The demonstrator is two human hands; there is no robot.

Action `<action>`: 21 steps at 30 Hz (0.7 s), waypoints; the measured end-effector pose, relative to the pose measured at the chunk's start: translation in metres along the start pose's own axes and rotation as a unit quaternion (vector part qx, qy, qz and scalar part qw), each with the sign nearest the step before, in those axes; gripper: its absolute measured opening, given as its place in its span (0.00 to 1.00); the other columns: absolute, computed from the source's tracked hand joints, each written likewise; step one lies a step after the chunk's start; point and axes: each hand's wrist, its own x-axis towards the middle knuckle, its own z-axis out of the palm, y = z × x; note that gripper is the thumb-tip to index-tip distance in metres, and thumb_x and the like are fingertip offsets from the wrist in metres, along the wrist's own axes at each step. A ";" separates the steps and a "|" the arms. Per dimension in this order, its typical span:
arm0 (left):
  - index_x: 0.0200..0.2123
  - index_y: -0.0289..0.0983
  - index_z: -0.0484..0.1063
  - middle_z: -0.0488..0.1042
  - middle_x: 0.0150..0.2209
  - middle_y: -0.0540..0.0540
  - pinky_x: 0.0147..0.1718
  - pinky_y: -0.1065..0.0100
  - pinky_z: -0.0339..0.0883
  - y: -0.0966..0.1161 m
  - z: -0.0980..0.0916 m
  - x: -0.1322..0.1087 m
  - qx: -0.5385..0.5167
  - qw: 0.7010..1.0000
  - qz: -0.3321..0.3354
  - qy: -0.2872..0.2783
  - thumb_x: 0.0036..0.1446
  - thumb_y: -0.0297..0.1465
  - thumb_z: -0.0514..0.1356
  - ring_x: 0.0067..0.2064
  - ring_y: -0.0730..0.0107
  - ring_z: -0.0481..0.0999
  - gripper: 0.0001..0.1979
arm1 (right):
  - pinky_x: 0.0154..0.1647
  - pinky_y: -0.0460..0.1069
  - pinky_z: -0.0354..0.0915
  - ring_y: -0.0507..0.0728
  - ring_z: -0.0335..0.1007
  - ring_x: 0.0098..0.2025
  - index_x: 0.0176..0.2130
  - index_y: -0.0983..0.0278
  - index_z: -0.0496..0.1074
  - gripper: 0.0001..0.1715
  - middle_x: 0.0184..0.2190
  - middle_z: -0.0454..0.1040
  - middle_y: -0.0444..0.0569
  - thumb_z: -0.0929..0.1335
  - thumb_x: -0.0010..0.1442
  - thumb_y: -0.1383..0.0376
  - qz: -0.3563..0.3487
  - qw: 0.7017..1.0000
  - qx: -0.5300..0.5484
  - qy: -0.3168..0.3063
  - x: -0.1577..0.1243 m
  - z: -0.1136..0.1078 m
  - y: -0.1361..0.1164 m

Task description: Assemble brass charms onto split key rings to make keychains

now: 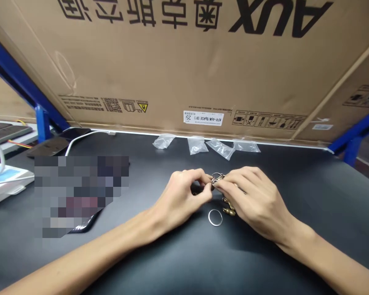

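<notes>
My left hand [183,198] and my right hand [252,200] meet over the black tabletop [172,262], their fingertips pinching a metal key ring [217,178] from either side. A cluster of small brass charms [229,207] hangs or lies just under my right fingers, partly hidden by them. A loose silver ring [215,217] lies flat on the table below the gap between my hands, touching neither.
Several small clear plastic bags [197,145] lie along the far table edge, beneath a large AUX cardboard box [184,69] on a blue metal rack [24,78]. A white cable [80,143] and a dark phone [47,146] lie far left, beside a pixelated patch and a white package [6,184].
</notes>
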 end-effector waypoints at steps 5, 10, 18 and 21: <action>0.29 0.37 0.72 0.79 0.32 0.50 0.37 0.70 0.68 0.005 -0.003 0.002 -0.103 0.992 -0.066 0.031 0.61 0.31 0.58 0.34 0.70 0.76 0.08 | 0.44 0.53 0.64 0.57 0.73 0.38 0.40 0.70 0.76 0.10 0.35 0.80 0.52 0.64 0.66 0.74 -0.025 1.000 -0.016 0.007 0.002 -0.002 0.001; 0.30 0.36 0.74 0.82 0.39 0.45 0.46 0.66 0.70 0.002 -0.014 0.011 -0.118 0.981 -0.062 0.140 0.59 0.37 0.61 0.44 0.62 0.79 0.10 | 0.45 0.53 0.64 0.56 0.72 0.40 0.45 0.66 0.75 0.10 0.39 0.79 0.50 0.65 0.68 0.67 0.091 0.988 0.113 -0.049 -0.001 0.002 0.000; 0.29 0.37 0.74 0.81 0.37 0.46 0.44 0.67 0.71 0.001 -0.017 0.012 -0.125 0.978 -0.053 0.156 0.60 0.36 0.61 0.43 0.63 0.80 0.10 | 0.53 0.55 0.60 0.57 0.71 0.48 0.47 0.62 0.75 0.12 0.42 0.79 0.48 0.63 0.70 0.66 0.062 0.964 0.190 -0.173 -0.002 0.010 -0.009; 0.30 0.36 0.74 0.81 0.36 0.46 0.46 0.65 0.71 0.001 -0.015 0.011 -0.122 0.981 -0.048 0.145 0.61 0.37 0.60 0.43 0.63 0.80 0.11 | 0.54 0.55 0.59 0.56 0.73 0.44 0.40 0.63 0.76 0.10 0.37 0.80 0.46 0.65 0.68 0.67 0.087 0.966 0.182 -0.159 -0.003 0.009 -0.007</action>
